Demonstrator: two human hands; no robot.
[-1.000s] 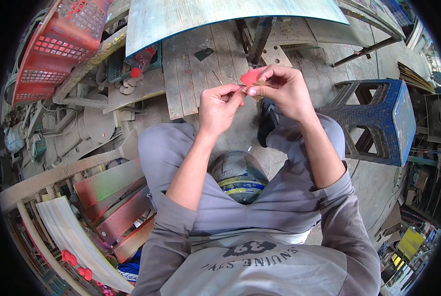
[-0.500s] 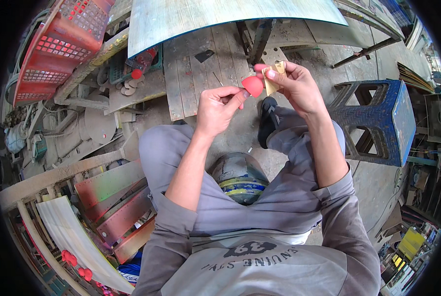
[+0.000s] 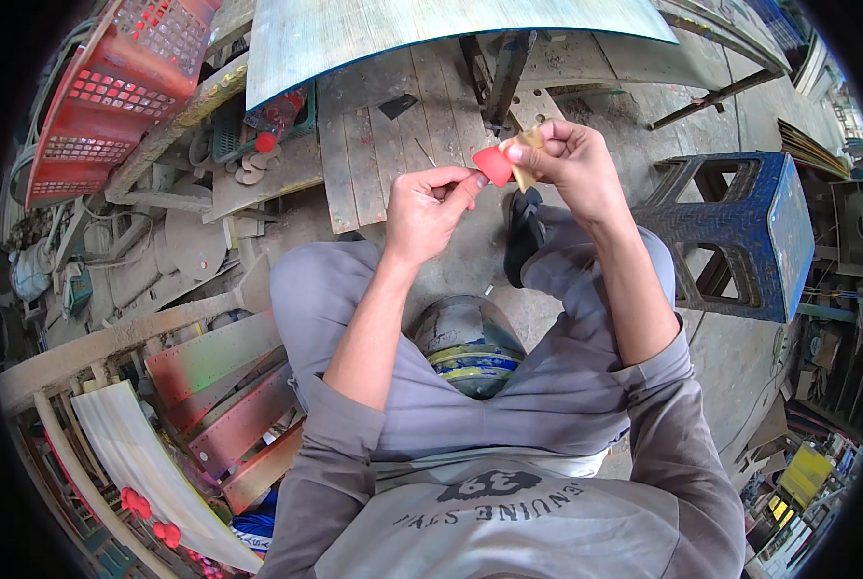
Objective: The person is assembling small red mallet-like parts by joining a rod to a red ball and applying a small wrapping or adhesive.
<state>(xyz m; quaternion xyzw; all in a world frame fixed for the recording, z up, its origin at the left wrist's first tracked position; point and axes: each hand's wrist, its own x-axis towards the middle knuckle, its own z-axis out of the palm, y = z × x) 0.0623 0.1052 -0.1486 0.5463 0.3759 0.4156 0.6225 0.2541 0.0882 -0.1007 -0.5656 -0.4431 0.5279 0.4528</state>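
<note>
Between the fingertips of my left hand [image 3: 422, 217] is a small red dome-shaped piece [image 3: 491, 165], its rounded side toward the right. My right hand [image 3: 582, 176] pinches a folded tan sheet of sandpaper [image 3: 524, 178], which is pressed against the red piece's right side. Part of the sheet is covered by the right fingers. Both hands are raised in front of my knees, close to each other.
A pale board-topped table [image 3: 451, 24] stands ahead, with a low plank bench [image 3: 364, 145] below it. Blue plastic stool [image 3: 740, 236] at right; red crate [image 3: 123, 92] at upper left. A wooden rack [image 3: 123, 338] with painted boards is on my left.
My right hand has brought the sandpaper leftward and slightly down, from beside the red piece onto it. My left hand stays nearly in place.
</note>
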